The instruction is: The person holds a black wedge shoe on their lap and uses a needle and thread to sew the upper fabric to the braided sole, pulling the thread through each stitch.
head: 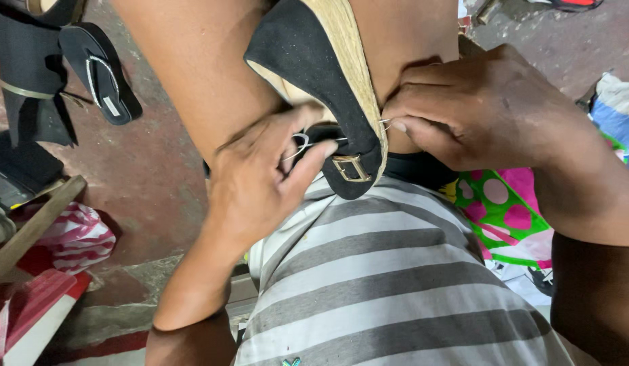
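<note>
A pink & green dotted bag (507, 207) is lying by the right knee, while the black wedge shoe (328, 81) is sitting btwn both hands, left hand (257, 179) & right hand (480, 108) pinching white thread (297, 142).

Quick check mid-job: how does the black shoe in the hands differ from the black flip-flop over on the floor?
The wedge shoe has a thick woven tan sole; the flip-flop has a thin flat one. The wedge shoe carries a strap with a gold buckle; the flip-flop has a pale thong strap. The wedge shoe is held between left hand and right hand against the knees; the flip-flop lies untouched on the floor. Both have black uppers.
</note>
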